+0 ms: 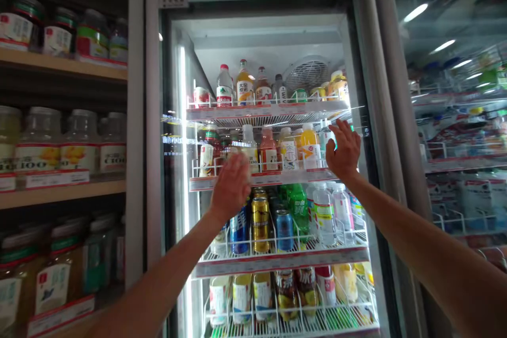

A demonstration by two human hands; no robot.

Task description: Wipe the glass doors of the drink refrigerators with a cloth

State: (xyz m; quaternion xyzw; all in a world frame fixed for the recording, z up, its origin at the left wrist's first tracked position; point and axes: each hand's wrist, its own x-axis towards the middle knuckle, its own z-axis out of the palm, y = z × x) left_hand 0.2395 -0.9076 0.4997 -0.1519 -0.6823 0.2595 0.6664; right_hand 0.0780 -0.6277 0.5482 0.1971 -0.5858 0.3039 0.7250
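Note:
My left hand is raised in front of the glass door of a lit drinks cooler, its fingers stretched upward and blurred. A pale patch by its fingertips is too smeared to name. My right hand is up at the door's right side, fingers apart with nothing seen in them. Whether either palm touches the glass cannot be told. Behind my hands, the second shelf bears a red drink bottle and an orange juice bottle. Lower down are a gold can and a green bottle.
Wooden shelves with lidded jars stand at the left. A long vertical door handle runs down the cooler's right side. Beyond it is a second glass-fronted cooler with reflections on its glass.

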